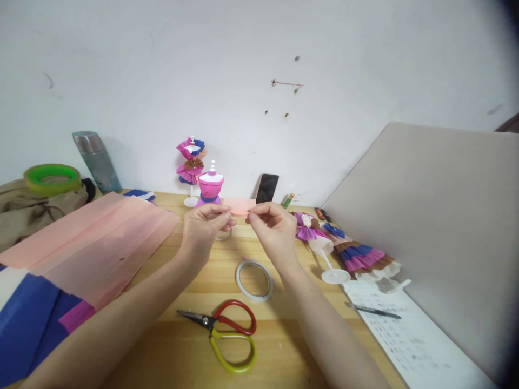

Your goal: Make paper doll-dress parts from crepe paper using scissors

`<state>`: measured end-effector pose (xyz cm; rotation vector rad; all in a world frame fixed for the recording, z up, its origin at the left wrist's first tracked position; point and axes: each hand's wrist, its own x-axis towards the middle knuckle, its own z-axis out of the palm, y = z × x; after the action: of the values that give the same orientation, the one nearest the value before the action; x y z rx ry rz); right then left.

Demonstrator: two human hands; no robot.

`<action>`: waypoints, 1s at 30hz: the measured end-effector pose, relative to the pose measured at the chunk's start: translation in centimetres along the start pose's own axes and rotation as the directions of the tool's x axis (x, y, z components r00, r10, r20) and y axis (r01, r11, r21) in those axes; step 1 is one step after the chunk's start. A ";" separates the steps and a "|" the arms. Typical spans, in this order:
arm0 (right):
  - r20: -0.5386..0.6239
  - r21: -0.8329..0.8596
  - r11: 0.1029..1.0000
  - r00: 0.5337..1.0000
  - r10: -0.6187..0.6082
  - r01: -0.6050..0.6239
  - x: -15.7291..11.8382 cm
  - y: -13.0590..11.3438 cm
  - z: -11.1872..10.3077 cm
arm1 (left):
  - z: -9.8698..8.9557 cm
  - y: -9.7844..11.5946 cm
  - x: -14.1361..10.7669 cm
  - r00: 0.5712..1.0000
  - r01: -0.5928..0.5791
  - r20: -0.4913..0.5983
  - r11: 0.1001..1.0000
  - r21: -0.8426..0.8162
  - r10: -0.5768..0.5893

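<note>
A small strip of pale pink paper (240,205) is stretched between my two hands above the middle of the table. My left hand (205,229) pinches its left end between thumb and fingers. At the right end, my right hand (275,229) holds it in the same kind of pinch. Just behind my left hand stands a small dress form in a pink dress (211,186) with a blue waistband. Below the hands, a white roll of tape (254,281) and scissors with red and yellow handles (227,332) lie on the wooden table (162,335).
Large pink (101,237) and blue sheets (34,319) cover the left side, near a bottle (97,162) and a green tape roll (52,178). A phone (266,188) leans on the wall. Dressed forms (360,256), a pen (377,312) and a written sheet (413,337) lie right.
</note>
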<state>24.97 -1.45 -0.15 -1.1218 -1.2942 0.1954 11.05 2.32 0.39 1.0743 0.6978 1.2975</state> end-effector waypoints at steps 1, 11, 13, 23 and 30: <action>0.000 0.003 1.000 1.000 0.002 -0.002 0.0 0.0 0.0 | 0.0 0.0 0.0 1.000 -0.006 0.000 1.000 -0.002 0.006; -0.008 -0.032 0.999 1.000 -0.007 0.007 0.0 0.2 0.0 | 0.0 -0.3 0.1 0.997 -0.078 -0.006 0.997 0.017 0.078; -0.006 -0.049 0.999 1.000 -0.016 0.015 0.0 0.2 0.0 | -0.1 -0.5 0.2 0.994 -0.111 -0.002 0.993 0.035 0.112; 0.103 -0.199 0.948 0.967 -0.234 0.250 0.2 0.1 -0.1 | -1.4 -2.5 1.2 0.967 -0.253 0.059 0.959 0.129 0.247; 0.125 -0.272 0.915 0.953 -0.275 0.299 0.2 0.0 -0.2 | -1.0 -2.0 0.7 0.966 -0.258 0.027 0.940 0.222 0.259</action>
<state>25.16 -1.40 0.03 -1.1591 -1.5831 -0.1737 11.07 3.33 -1.74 1.3840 0.7352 1.4686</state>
